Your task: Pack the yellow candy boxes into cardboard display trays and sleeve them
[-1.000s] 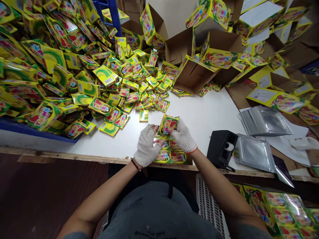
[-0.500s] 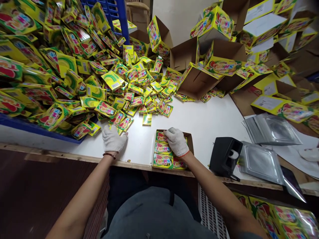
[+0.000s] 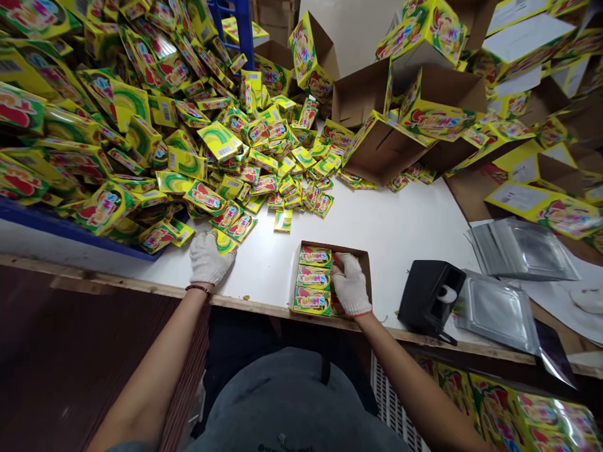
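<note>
My left hand (image 3: 210,258), in a white knit glove, is at the near edge of the pile with its fingers closed on a small yellow-green printed box (image 3: 226,243). My right hand (image 3: 351,285), gloved too, reaches into an open display carton (image 3: 366,267) at the table's front edge. Its fingers are curled over a small box there, mostly hidden under the glove. Down the carton's left side lies a column of small "TWINS" boxes (image 3: 313,277), faces up. The right side is largely covered by my hand.
A big heap of small boxes (image 3: 183,160) spills from a blue crate (image 3: 127,247) on the left. Empty open cartons (image 3: 384,150) are stacked at the back right. A black tape dispenser (image 3: 426,298) and clear plastic trays (image 3: 497,311) stand to the right on the white table (image 3: 268,276).
My right hand has shifted toward the carton's right side, uncovering the left column of boxes. My left hand stays at the pile's edge, with more of the yellow-green box showing. The view has shifted slightly.
</note>
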Demonstrator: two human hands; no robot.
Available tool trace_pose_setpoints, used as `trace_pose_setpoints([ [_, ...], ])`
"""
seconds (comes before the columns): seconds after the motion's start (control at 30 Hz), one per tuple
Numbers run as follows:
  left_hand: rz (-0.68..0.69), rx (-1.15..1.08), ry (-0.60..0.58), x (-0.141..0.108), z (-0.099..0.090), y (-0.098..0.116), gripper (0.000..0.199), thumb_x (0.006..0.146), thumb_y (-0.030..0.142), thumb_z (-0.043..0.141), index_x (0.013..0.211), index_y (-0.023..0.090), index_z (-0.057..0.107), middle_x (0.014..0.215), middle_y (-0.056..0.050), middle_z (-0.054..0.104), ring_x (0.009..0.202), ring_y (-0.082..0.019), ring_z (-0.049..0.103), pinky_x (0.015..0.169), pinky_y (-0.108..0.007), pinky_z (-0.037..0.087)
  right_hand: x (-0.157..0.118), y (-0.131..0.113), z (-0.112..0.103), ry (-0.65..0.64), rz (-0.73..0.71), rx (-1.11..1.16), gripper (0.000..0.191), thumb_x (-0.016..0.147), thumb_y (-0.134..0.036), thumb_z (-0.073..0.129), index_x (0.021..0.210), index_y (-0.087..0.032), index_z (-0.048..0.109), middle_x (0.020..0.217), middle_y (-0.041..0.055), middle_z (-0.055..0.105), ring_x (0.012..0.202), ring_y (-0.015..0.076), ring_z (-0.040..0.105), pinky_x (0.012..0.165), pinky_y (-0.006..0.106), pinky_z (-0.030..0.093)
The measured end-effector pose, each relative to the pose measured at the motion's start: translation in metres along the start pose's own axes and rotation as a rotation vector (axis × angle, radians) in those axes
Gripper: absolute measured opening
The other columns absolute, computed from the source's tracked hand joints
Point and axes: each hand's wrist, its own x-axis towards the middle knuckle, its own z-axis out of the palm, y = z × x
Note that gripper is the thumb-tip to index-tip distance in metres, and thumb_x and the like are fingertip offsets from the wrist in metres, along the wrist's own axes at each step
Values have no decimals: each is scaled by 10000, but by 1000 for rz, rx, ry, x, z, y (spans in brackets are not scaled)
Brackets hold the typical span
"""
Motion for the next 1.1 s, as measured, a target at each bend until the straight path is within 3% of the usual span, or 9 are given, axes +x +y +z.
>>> trace_pose_setpoints([
  [0.2,76,-175,15,-27,-10,31,711,681,494,734,1241,121,503,1174,-183,569,1159,-381,544,1044,-516,426,-8,1,4,-186,107,165,623,860,-206,441,1479,-160,390,1414,165,545,1365,262,481,1115,457,428],
  [0.33,419,-410,161,-57,-17,75,827,688,440,756,1373,162,387,1293,-163,517,1217,-337,533,1071,-493,438,-1,-22,-17,-153,90,283,463,899,-324,462,1323,-151,531,1314,163,607,1216,272,597,1026,438,498],
  [0.43,664,-521,162,-74,-22,113,860,727,360,745,1458,203,318,1358,-171,477,1269,-333,502,1069,-510,447,5,-50,-27,-319,-3,446,422,908,-458,500,1202,-171,597,1140,117,671,1043,257,659,896,405,557],
  [0.5,766,-607,66,-82,-25,133,850,746,305,731,1480,230,310,1413,-176,450,1330,-341,462,1096,-537,423,11,-63,-31,-412,-40,526,496,879,-494,558,1252,-167,567,1073,100,678,959,243,670,834,383,572],
  [0.57,771,-755,-86,-88,-26,147,832,751,313,736,1475,237,334,1452,-175,439,1372,-347,431,1132,-560,382,17,-66,-38,-408,-64,499,536,877,-488,576,1305,-166,537,1054,92,678,951,240,664,847,394,566],
  [0.73,293,-1410,-620,-88,-33,168,846,806,572,665,1472,181,319,1395,-187,529,1287,-337,541,1050,-514,477,18,-54,-71,-265,-283,317,521,898,-370,580,1386,-204,503,1388,130,558,1230,271,566,1052,469,461],
  [0.83,222,-1511,-833,-84,-36,180,778,834,630,593,1435,176,398,1354,-160,584,1250,-326,575,1041,-491,487,14,-51,-83,-373,-423,209,504,882,-268,578,1381,-220,536,1386,106,583,1246,263,563,1082,468,437],
  [0.93,292,-1246,-724,-84,-35,184,616,917,575,492,1383,173,493,1337,-147,608,1231,-294,592,1038,-457,494,14,-50,-89,-482,-398,23,492,880,-185,499,1367,-202,563,1360,101,616,1248,258,570,1077,440,439],
  [1.1,526,-663,-191,-73,-22,155,355,899,375,567,1194,188,627,1268,-122,641,1218,-271,583,1067,-451,469,15,-48,-94,-851,-85,-575,420,887,-161,499,1289,-170,621,1236,155,681,1050,293,671,866,388,505],
])
